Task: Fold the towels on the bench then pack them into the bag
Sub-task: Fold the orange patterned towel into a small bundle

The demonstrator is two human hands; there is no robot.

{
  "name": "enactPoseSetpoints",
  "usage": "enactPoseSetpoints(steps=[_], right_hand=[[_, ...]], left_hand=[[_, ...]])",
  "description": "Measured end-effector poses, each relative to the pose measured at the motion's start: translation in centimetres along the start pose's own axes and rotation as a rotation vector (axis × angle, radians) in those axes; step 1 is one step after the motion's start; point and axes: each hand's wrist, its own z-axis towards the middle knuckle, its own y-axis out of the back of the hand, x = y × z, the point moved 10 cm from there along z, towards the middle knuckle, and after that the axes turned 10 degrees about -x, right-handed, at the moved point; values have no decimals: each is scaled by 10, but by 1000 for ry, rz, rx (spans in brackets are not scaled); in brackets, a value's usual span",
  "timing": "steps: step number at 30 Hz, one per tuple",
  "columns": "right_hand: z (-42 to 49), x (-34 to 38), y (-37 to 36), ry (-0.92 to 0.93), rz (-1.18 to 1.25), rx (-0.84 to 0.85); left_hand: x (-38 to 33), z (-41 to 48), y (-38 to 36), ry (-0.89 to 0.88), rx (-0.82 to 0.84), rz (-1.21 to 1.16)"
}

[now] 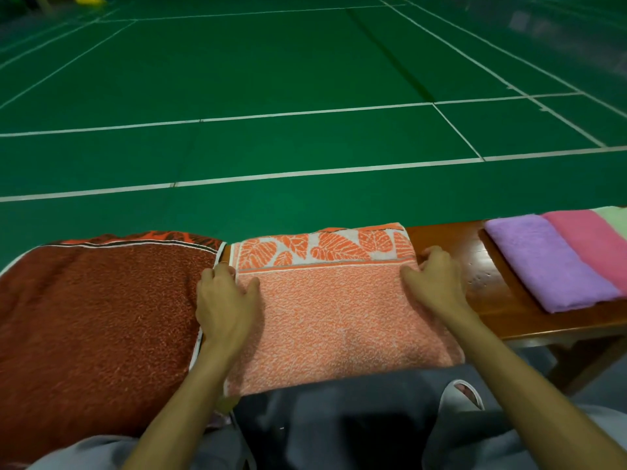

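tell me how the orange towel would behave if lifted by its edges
Likely floppy: the orange towel hangs over the bench front, so it would sag between the left hand and right hand. Probably fairly light, though the terry looks thick. Its rough surface probably resists sliding on the wood.

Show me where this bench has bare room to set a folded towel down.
Free: bare bench between the orange towel and the purple towel, beside the right hand. Crowded: the red towel covers the left end, the left hand fills the slim gap next to it, the pink towel and green towel crowd the far right.
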Motion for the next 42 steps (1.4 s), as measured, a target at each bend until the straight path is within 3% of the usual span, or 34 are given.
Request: enactPoseSetpoints(steps=[5,12,20,28,34,39,42], right_hand=[[3,-3,-4,-102,113,72],[11,-2,0,-67,256,82],[-7,4,-13,-288,564,383],[-8,-5,-5,-369,652,286],[-5,-9,-5,-346,618,236],[-10,-11,-14,-373,569,544],[-15,-9,-14,-413,611,698]], left_hand=[[12,8,-7,126,47,-52],[19,9,-6,225,72,-221],[42,17,1,399,160,-421],[22,11,8,106,171,67],[6,1,-4,73,218,118],[6,3,-11,83,358,59],[7,7,-9,116,339,-102]])
